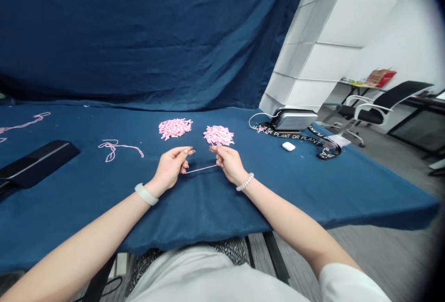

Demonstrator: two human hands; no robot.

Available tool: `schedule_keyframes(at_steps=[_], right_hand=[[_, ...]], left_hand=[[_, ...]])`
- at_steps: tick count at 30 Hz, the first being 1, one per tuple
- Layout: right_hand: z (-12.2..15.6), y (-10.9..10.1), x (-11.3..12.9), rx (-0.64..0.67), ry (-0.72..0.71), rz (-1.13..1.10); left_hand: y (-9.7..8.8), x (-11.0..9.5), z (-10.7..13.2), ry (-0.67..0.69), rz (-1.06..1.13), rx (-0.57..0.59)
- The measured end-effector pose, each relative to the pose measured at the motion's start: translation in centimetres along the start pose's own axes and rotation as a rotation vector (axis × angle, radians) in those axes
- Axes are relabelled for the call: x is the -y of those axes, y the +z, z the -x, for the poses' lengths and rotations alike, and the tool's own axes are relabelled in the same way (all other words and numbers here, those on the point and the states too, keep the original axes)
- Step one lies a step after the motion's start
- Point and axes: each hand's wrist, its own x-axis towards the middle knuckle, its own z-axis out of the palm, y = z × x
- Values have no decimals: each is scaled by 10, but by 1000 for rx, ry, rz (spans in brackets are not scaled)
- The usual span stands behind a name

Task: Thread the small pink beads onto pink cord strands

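A thin pink string (201, 169) stretches between my two hands, low over the blue cloth. My left hand (171, 165) is closed on its left end, thumb and fingers pinched together. The other end runs into my right hand (229, 162), whose fingers are also pinched. Just beyond my right fingertips lies a round heap of small pink pieces (218, 134). A second pink heap (174, 128) sits beyond my left hand. What the pieces are is too small to tell. To the left lies a loose tangle of pink string (116, 146).
A blue cloth (295, 186) covers the table. At left are a black flat object (40, 163) and more pink string (31, 122). At right lie a small white case (288, 146), a silver ridged box (295, 120) and a black lettered strap (288, 135). A blue curtain (139, 37) hangs behind.
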Motion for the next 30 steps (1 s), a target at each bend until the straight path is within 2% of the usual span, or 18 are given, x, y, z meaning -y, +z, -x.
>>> schedule_keyframes(at_steps=[9,12,16,21,24,27,30], right_hand=[[12,0,16,-15,-126,199],[14,-2,24,-14,-143,240],[15,1,33,3,-171,184],[7,9,27,66,-97,230],[3,8,21,89,-123,335],[2,3,22,47,-189,398],[0,-1,28,-32,-260,399]], left_hand=[[3,-5,3,-63,-26,22],[3,-6,4,-27,-91,69],[5,-6,4,29,-133,91],[3,-4,0,58,-194,87],[1,-6,-3,51,-240,94],[4,-8,-3,23,-233,120],[15,-7,-2,-7,-244,210]])
